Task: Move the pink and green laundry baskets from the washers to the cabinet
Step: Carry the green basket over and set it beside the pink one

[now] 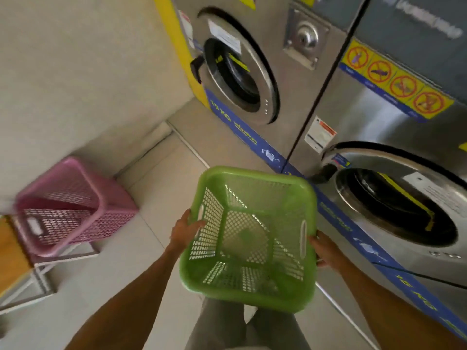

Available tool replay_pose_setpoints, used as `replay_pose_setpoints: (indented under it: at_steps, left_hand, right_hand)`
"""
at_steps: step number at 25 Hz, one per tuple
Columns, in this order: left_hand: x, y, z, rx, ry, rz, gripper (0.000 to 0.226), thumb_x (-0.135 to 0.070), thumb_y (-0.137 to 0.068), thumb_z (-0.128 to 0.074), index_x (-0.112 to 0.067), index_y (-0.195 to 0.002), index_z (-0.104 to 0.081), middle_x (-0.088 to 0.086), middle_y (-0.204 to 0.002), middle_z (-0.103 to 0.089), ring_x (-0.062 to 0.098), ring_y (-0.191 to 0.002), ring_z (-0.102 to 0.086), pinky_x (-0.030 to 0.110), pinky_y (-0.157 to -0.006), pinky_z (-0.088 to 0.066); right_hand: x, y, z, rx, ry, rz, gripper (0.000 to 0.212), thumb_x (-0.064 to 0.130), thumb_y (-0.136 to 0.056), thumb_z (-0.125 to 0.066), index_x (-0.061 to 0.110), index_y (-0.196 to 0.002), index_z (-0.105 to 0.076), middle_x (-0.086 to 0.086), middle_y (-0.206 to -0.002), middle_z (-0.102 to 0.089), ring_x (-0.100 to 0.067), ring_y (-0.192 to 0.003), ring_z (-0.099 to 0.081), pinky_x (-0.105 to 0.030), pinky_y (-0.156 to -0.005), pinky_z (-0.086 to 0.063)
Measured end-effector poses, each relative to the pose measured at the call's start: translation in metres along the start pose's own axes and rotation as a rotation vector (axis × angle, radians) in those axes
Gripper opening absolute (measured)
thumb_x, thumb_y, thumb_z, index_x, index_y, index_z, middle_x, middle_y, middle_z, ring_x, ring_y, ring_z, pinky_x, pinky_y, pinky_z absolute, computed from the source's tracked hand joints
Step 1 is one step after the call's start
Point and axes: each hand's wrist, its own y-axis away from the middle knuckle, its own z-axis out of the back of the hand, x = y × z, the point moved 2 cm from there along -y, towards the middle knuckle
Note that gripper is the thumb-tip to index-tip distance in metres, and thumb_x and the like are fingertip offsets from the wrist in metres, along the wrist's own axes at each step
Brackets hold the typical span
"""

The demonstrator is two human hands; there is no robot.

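Observation:
I hold an empty green laundry basket (249, 238) off the floor in front of me, its opening facing up. My left hand (184, 232) grips its left rim and my right hand (326, 250) grips its right rim by the handle slot. A pink laundry basket (73, 205), also empty, rests at the left on a low piece of furniture with a wooden top (11, 253) and a white metal frame, by the wall. It looks tilted.
Two steel front-loading washers stand on the right: one at the back (242, 69) and one close by (394, 205), both doors closed. A beige wall (75, 72) runs along the left. Tiled floor (141, 269) lies between wall and washers.

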Motion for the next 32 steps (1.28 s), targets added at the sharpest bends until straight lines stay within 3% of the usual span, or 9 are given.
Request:
replay_pose_setpoints:
  at_steps: [2, 5, 9, 11, 14, 19, 23, 26, 32]
  left_hand:
    - [0.013, 0.005, 0.049, -0.161, 0.114, -0.030, 0.080, -0.040, -0.087, -0.066, -0.025, -0.154, -0.025, 0.014, -0.137, -0.058, 0.022, -0.088, -0.068, 0.039, -0.083, -0.057]
    - [0.044, 0.002, 0.126, -0.317, 0.192, -0.026, 0.074, -0.030, -0.091, -0.060, -0.035, -0.154, -0.020, 0.016, -0.124, -0.066, 0.025, -0.077, -0.072, 0.048, -0.072, -0.062]
    - [0.067, 0.003, 0.209, -0.467, 0.247, -0.094, 0.065, -0.020, -0.097, -0.055, -0.023, -0.155, -0.026, 0.013, -0.109, -0.070, 0.014, -0.064, -0.068, 0.021, -0.048, -0.055]
    - [0.072, 0.006, 0.250, -0.635, 0.325, -0.161, 0.059, -0.020, -0.095, -0.059, -0.013, -0.150, -0.037, 0.001, -0.087, -0.071, 0.016, -0.059, -0.067, 0.021, -0.048, -0.055]
    - [0.081, -0.003, 0.298, -0.745, 0.375, -0.140, 0.054, -0.039, -0.096, -0.054, -0.010, -0.141, -0.047, -0.007, -0.087, -0.068, 0.015, -0.061, -0.062, 0.027, -0.059, -0.056]
    - [0.084, -0.058, 0.355, -0.842, 0.389, -0.180, 0.052, -0.030, -0.099, -0.056, -0.010, -0.146, -0.042, 0.000, -0.066, -0.066, 0.011, -0.040, -0.060, 0.030, -0.038, -0.054]
    - [0.091, -0.144, 0.395, -0.806, 0.336, -0.122, 0.055, -0.030, -0.098, -0.056, -0.013, -0.148, -0.040, 0.001, -0.070, -0.068, 0.015, -0.045, -0.065, 0.031, -0.040, -0.056]
    - [0.106, -0.226, 0.408, -0.638, 0.283, -0.033, 0.066, -0.022, -0.094, -0.060, -0.017, -0.152, -0.028, 0.004, -0.084, -0.070, 0.016, -0.055, -0.070, 0.035, -0.048, -0.060]
    - [0.141, -0.371, 0.399, -0.427, 0.219, 0.141, 0.086, 0.001, -0.085, -0.054, -0.019, -0.156, -0.012, 0.022, -0.119, -0.064, 0.029, -0.076, -0.072, 0.037, -0.057, -0.062]
  right_hand:
    - [0.066, -0.005, -0.020, -0.055, 0.219, 0.153, 0.043, 0.035, -0.098, -0.050, 0.010, -0.133, -0.047, -0.026, -0.124, -0.061, -0.043, -0.108, -0.063, -0.050, -0.084, -0.055]
    - [0.183, 0.011, -0.064, -0.088, 0.400, 0.396, 0.044, 0.028, -0.100, -0.049, 0.000, -0.133, -0.045, -0.027, -0.129, -0.059, -0.042, -0.118, -0.058, -0.045, -0.094, -0.047]
    - [0.324, 0.069, -0.119, -0.161, 0.411, 0.585, 0.042, 0.031, -0.098, -0.053, -0.006, -0.119, -0.057, -0.029, -0.112, -0.066, -0.041, -0.105, -0.064, -0.036, -0.074, -0.041]
    - [0.380, 0.092, -0.152, -0.212, 0.377, 0.673, 0.044, 0.035, -0.097, -0.054, -0.007, -0.111, -0.060, -0.031, -0.108, -0.066, -0.043, -0.102, -0.064, -0.039, -0.074, -0.043]
    - [0.440, 0.111, -0.195, -0.274, 0.413, 0.813, 0.049, 0.041, -0.099, -0.049, -0.007, -0.108, -0.058, -0.031, -0.105, -0.065, -0.044, -0.098, -0.064, -0.037, -0.067, -0.034]
    - [0.523, 0.088, -0.249, -0.289, 0.476, 0.898, 0.049, 0.040, -0.101, -0.043, -0.008, -0.110, -0.053, -0.032, -0.101, -0.065, -0.044, -0.091, -0.065, -0.033, -0.059, -0.035]
    - [0.596, 0.033, -0.298, -0.268, 0.566, 0.901, 0.047, 0.038, -0.102, -0.044, -0.007, -0.115, -0.053, -0.028, -0.098, -0.066, -0.040, -0.079, -0.064, -0.023, -0.045, -0.026]
    - [0.641, -0.043, -0.339, -0.249, 0.669, 0.847, 0.046, 0.040, -0.097, -0.051, -0.003, -0.112, -0.055, -0.029, -0.101, -0.067, -0.043, -0.087, -0.066, -0.036, -0.060, -0.050]
    - [0.673, -0.183, -0.410, -0.193, 0.843, 0.626, 0.035, 0.030, -0.091, -0.055, 0.002, -0.110, -0.060, -0.019, -0.098, -0.067, -0.031, -0.073, -0.054, -0.030, -0.062, -0.036]
